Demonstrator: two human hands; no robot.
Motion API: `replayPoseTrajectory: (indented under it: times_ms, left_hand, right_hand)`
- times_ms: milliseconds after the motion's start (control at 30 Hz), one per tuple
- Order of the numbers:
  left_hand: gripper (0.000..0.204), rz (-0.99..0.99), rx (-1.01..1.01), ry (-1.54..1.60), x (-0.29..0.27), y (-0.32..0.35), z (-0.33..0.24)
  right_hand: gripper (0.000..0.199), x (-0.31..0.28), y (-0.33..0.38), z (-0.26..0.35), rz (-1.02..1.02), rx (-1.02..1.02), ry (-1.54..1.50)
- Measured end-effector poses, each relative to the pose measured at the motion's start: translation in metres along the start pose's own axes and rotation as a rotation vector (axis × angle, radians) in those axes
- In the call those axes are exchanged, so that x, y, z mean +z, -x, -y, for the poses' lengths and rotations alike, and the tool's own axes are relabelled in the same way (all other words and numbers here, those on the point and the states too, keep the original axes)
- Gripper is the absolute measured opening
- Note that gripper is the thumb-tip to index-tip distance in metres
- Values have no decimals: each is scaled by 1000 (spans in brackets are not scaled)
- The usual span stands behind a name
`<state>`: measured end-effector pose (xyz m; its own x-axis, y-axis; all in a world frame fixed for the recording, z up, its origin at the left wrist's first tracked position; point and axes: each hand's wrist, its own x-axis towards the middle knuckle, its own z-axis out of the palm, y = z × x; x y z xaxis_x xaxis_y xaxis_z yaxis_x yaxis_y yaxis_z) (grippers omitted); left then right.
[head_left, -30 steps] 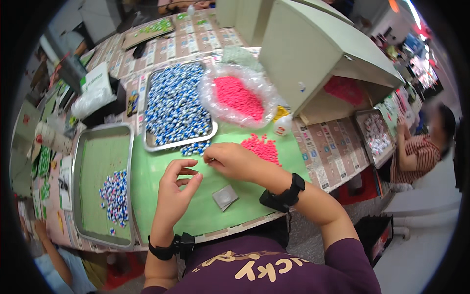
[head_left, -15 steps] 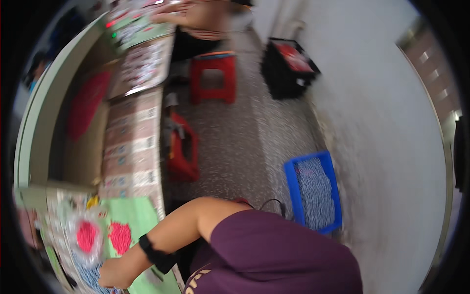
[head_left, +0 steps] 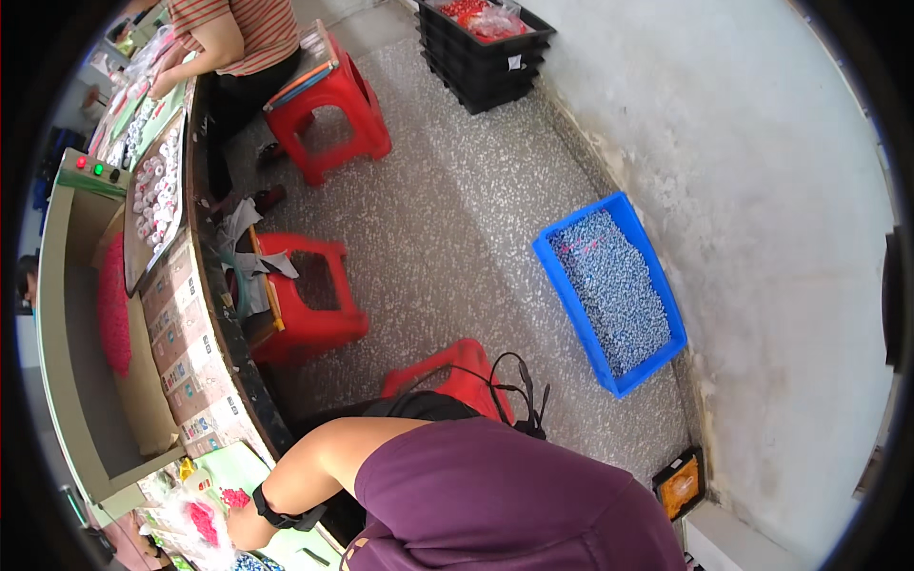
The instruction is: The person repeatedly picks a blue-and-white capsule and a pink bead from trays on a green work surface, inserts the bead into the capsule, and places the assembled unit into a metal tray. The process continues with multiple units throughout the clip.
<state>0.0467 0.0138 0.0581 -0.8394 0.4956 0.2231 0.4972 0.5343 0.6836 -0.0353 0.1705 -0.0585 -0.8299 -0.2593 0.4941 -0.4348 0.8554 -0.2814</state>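
My right hand (head_left: pixel 249 529), with a black band (head_left: pixel 286 514) round its wrist, is over the table at the lower left. It touches or is right beside a clear plastic bag (head_left: pixel 177 507) holding small pink pieces (head_left: pixel 203 522). Its fingers are hidden, so whether it grips the bag does not show. Just beyond the hand a small heap of pink pieces (head_left: pixel 235 498) lies on a light green mat (head_left: pixel 231 463). Small blue-and-white pieces (head_left: pixel 255 563) are at the lower edge, close to the hand. My left hand does not appear.
A beige open-fronted box (head_left: pixel 81 381) and a tray of round pieces (head_left: pixel 157 195) stand along the table. Red stools (head_left: pixel 309 319) line its side. On the floor are a blue crate (head_left: pixel 609 295) of small pieces and stacked black crates (head_left: pixel 481 67). Another person (head_left: pixel 252 38) works farther along.
The view has swung, bringing more floor and stools into sight. My right hand has gone from the blue-and-white pieces to beside the plastic bag.
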Motion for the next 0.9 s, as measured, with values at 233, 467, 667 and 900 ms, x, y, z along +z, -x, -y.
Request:
replayPoseTrajectory:
  times_ms: [233,467,667,900]
  left_hand:
    - [26,18,1,-17,1,-3,-11]
    - [26,30,-16,-5,-7,-6,-8]
    - [25,23,-43,13,-14,-9,-1]
    - [25,21,-82,-11,-36,-5,0]
  right_hand:
    - [12,-7,1,-10,-28,-70,-63]
    - [12,-20,-8,-23,-106,14,-236]
    - [15,-48,-36,-6,-43,1,-274]
    - [23,-77,-50,48,-186,-203,-631]
